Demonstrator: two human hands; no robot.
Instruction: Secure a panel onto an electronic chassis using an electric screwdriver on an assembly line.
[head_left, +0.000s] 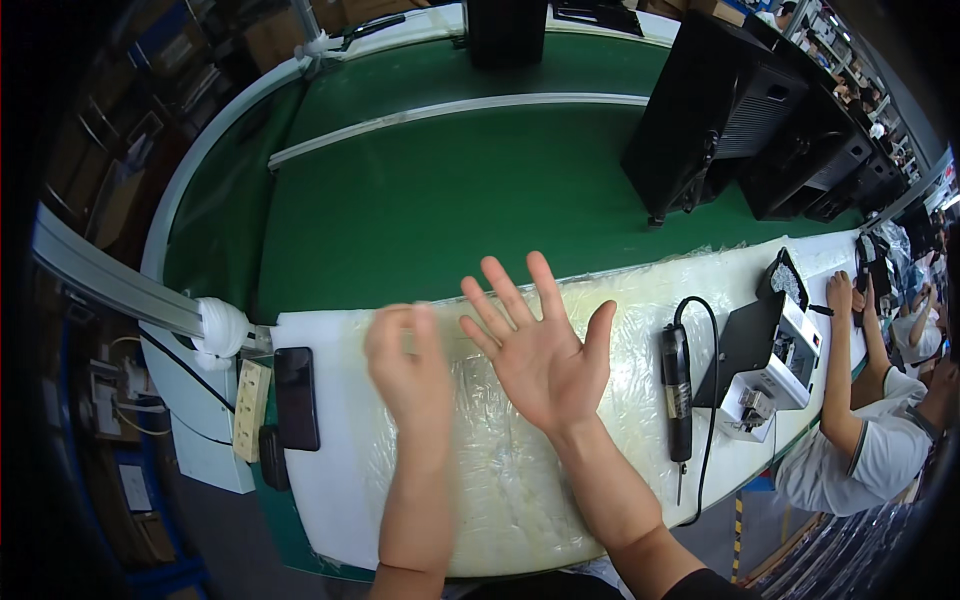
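Note:
My right hand [545, 365] is held palm up over the plastic-covered worktop [500, 480], its fingers spread and nothing in it. Beside it on the left is my left hand [405, 360], smeared by motion. Its fingers look bent, but whether they hold anything is too blurred to make out. To the right of my right hand lies a black corded electric screwdriver [677, 390], its thin bit toward me and its cable looping round. Neither hand touches it.
A dark phone [297, 398] and a power strip [251, 410] lie at the left. Beyond runs a green conveyor [450, 200] carrying black speaker cabinets [710, 110]. On the right are a white-and-black metal unit [770, 370] and a co-worker [870, 440] with hands over the bench.

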